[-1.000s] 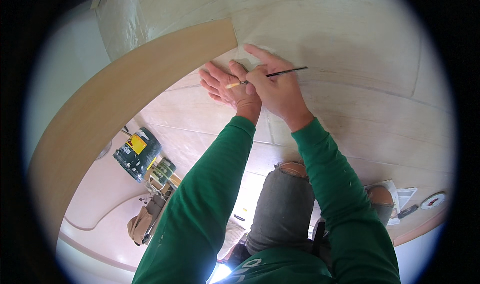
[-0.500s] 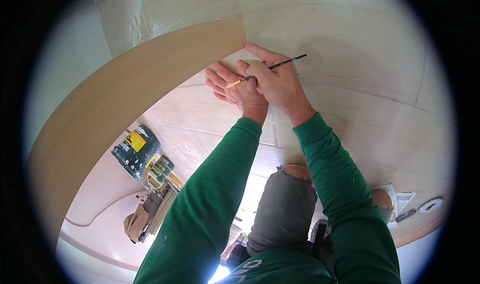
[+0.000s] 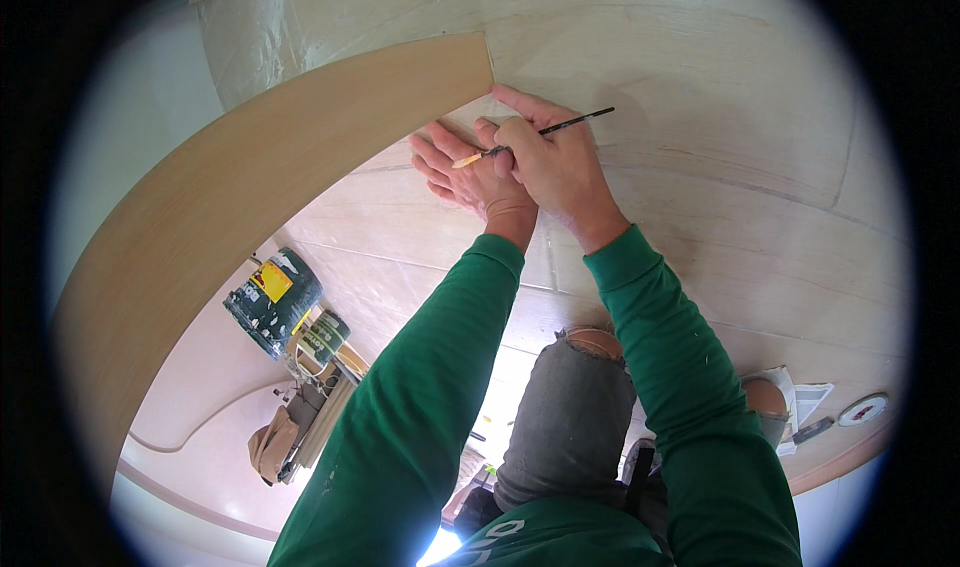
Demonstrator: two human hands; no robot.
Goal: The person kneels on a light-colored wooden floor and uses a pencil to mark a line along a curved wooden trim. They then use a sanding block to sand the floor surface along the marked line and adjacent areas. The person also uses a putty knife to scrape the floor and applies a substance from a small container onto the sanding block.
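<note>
My right hand (image 3: pixel 560 162) grips a thin paintbrush (image 3: pixel 585 118) between thumb and fingers. Its black handle points up to the right, and its pale bristles hang just over the back of my left hand (image 3: pixel 490 189). One outstretched finger of the right hand reaches the corner of a long light-brown wooden board (image 3: pixel 300 117). My left hand rests with its fingers spread on the beige tiled surface (image 3: pixel 720 107), close beside the board's edge and partly under my right hand. Whether the left fingertips touch the board is hard to see.
A dark green paint bucket (image 3: pixel 275 302) with a yellow label and a smaller green can (image 3: pixel 325 337) stand to the left. Below them lie a brown bag (image 3: pixel 272 445) and cables. A white disc (image 3: pixel 862 409) and papers (image 3: pixel 808 399) lie at the right, near my bent knee.
</note>
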